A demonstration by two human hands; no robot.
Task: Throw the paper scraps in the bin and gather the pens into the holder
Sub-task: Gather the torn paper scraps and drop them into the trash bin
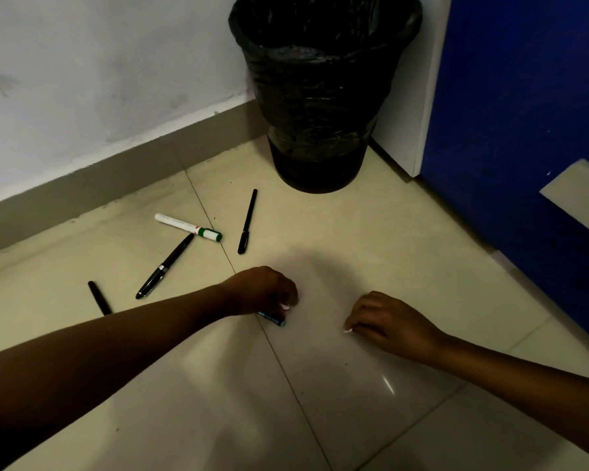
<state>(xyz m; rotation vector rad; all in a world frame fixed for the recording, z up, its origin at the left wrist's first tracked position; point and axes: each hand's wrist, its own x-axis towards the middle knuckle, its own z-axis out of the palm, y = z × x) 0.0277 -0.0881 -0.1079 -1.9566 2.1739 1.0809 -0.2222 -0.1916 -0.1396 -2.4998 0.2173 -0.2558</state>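
My left hand (264, 290) is curled low over the floor with its fingertips on a dark pen with a blue end (272, 319). To its right, my right hand (385, 322) hovers just above the tiles, fingers bent and pinched together; I see nothing in it. A white marker with a green cap (187, 227) and two black pens (165, 266) (247, 221) lie scattered on the floor beyond my left arm. A third black pen (99, 298) is partly hidden behind that forearm. The black bin (320, 96), lined with a black bag, stands in the corner.
A white wall with a grey skirting board (116, 164) runs along the left. A blue cabinet (524, 113) stands to the right of the bin. The cream floor tiles (354, 419) stretch toward me. No holder or paper scraps show in view.
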